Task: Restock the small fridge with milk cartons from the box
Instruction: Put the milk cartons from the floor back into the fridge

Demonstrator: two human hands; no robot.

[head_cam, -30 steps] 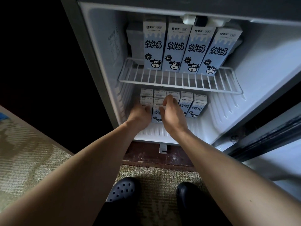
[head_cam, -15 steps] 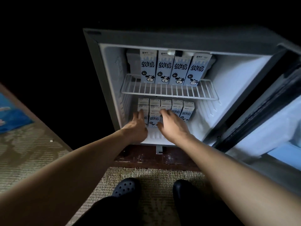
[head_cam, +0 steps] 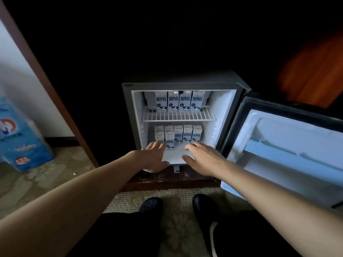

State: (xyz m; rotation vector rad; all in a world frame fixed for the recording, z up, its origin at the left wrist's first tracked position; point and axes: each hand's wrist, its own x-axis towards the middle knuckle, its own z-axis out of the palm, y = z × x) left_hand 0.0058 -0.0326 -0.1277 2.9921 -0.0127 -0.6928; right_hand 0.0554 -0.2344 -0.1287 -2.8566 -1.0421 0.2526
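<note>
Dim room, woven carpet (head_cam: 55, 175), small fridge (head_cam: 222, 117) open on milk cartons (head_cam: 184, 103), left hand (head_cam: 153, 157) and right hand (head_cam: 203, 160) flat-fingered, empty.

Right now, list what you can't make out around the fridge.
Head view:
1. Any second row on the wire shelf: hidden by the four front cartons.
2. The lower left carton: base covered by the left hand.
3. The blue pack: cut by the left edge, blurred.

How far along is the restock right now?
Done: four upper cartons stand on the wire shelf, lower cartons crowd the fridge floor. In hand: nothing; left hand and right hand open before them. Left: door open; no loose cartons visible outside.
</note>
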